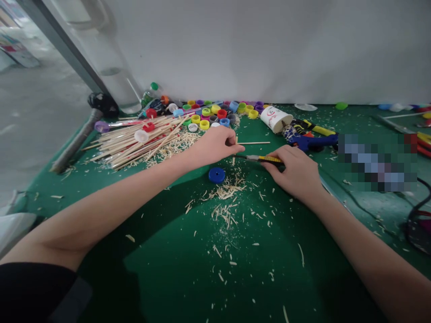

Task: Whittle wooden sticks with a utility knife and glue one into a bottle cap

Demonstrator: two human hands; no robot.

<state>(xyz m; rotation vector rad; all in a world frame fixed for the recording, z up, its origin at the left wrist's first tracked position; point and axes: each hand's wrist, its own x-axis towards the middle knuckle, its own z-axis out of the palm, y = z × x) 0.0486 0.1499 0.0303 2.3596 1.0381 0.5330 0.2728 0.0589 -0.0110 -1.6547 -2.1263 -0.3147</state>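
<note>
Wood shavings [226,193] lie scattered over the green table [168,269] nearest the camera, thickest just below the hands. A blue bottle cap [216,175] sits among them, near the left hand [212,146]. That hand is closed — fingertips pinching a thin wooden stick [254,143] that points right, level above the table. The right hand [296,172] is wrapped shut around a yellow utility knife [264,159], its blade tip at the stick just beside the left fingers. Beyond lie a pile of wooden sticks [134,141], a blue glue gun [311,141] and a tipped paper cup [275,118] — then coloured bottle caps [215,112] along the white wall.
</note>
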